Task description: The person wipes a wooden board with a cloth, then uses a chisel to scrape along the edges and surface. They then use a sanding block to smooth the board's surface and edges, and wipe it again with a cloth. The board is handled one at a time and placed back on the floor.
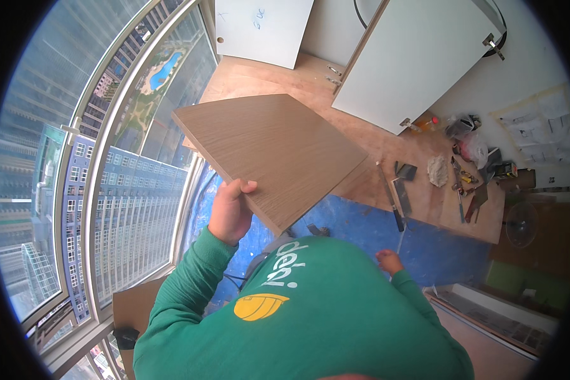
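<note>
My left hand (233, 209) grips the lower left edge of a wood-grain board (269, 149), thumb on its upper face, holding it tilted in front of my body. My right hand (387, 259) hangs by my right side, low over blue floor sheeting, its fingers loosely bent and apart with nothing seen in them. Behind the board is a plywood work surface (225, 79), partly hidden by it.
Windows (139, 164) line my left. White cabinet panels (408, 60) stand on the plywood at the back. Tools (468, 190), bags (468, 133) and a plaster-like lump (437, 171) lie rightward. Blue sheeting (437, 234) covers the floor; cardboard (133, 297) leans behind my left arm.
</note>
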Demonstrator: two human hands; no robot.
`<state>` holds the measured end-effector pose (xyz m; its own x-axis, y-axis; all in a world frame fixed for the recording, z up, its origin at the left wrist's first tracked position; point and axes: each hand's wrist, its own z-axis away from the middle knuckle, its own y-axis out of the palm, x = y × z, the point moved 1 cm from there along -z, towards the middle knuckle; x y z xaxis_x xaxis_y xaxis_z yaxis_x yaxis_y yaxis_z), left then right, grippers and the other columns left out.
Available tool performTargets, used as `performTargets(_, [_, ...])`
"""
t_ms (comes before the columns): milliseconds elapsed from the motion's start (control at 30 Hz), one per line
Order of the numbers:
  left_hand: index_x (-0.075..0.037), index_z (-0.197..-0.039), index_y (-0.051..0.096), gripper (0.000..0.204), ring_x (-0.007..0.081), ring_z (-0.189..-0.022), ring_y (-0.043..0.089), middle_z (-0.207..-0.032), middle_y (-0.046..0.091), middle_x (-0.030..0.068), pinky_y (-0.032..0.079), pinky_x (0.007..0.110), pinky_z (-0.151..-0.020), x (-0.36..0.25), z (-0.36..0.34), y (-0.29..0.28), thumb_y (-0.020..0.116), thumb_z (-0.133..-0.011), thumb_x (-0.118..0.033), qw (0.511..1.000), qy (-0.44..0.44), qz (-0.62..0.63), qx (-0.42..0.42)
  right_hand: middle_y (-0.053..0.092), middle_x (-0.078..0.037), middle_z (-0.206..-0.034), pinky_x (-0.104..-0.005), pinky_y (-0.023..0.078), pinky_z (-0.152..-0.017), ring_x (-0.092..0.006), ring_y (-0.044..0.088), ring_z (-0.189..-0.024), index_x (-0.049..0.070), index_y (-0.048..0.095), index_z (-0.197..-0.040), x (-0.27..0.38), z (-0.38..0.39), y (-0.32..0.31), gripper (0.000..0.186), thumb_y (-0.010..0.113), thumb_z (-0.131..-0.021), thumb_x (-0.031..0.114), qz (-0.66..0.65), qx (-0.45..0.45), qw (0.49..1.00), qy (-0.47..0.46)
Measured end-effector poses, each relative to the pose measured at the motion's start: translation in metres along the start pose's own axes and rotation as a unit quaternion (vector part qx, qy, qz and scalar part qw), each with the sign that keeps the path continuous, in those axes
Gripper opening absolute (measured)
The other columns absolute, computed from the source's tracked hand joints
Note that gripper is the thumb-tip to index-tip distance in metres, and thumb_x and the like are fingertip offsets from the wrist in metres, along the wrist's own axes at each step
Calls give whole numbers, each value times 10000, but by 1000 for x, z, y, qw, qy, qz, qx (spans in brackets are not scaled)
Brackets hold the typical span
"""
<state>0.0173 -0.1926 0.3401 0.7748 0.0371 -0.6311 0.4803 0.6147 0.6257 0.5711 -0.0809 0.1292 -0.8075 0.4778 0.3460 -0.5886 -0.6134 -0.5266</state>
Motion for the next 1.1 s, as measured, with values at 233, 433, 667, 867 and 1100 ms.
performTargets(233, [11,-1343,496,542,272,-1109,614,-1223,597,124,524,446,-929,21,-50,-14,644,-835,-106,990,123,34,-56,698,-66,-849,-351,517,-665,-172,632,-695,37,716,-1035,16,-20,-20,255,734,-922,265,53,7,998,-29])
performTargets(433, [8,-1207,536,363,222,-993,638,-1077,626,74,539,403,-908,38,-101,-21,636,-860,-32,974,203,53,-89,704,-62,-860,-350,519,-683,-165,636,-728,30,714,-1056,32,-24,-35,268,735,-925,263,55,2,997,-57])
performTargets(667, [-19,-1048,556,208,214,-884,645,-985,621,73,570,414,-825,64,-139,-28,652,-864,-24,970,193,88,-121,728,-80,-898,-360,532,-716,-187,659,-780,25,719,-1083,39,-16,-36,303,754,-915,275,43,-5,996,-74])
performTargets(867, [11,-1216,529,375,249,-1014,650,-1127,620,103,567,466,-936,111,-140,-28,631,-855,1,979,154,101,-86,729,-98,-901,-378,547,-747,-219,675,-805,25,724,-1103,10,-21,-42,325,759,-911,285,81,-3,993,-87])
performTargets(1100, [-77,-1475,383,660,348,-1270,566,-1385,537,140,494,553,-1039,177,-120,-55,684,-888,-106,989,54,123,-58,711,-76,-869,-345,532,-708,-168,656,-786,9,718,-1069,19,-2,-37,291,743,-924,260,50,8,997,-56])
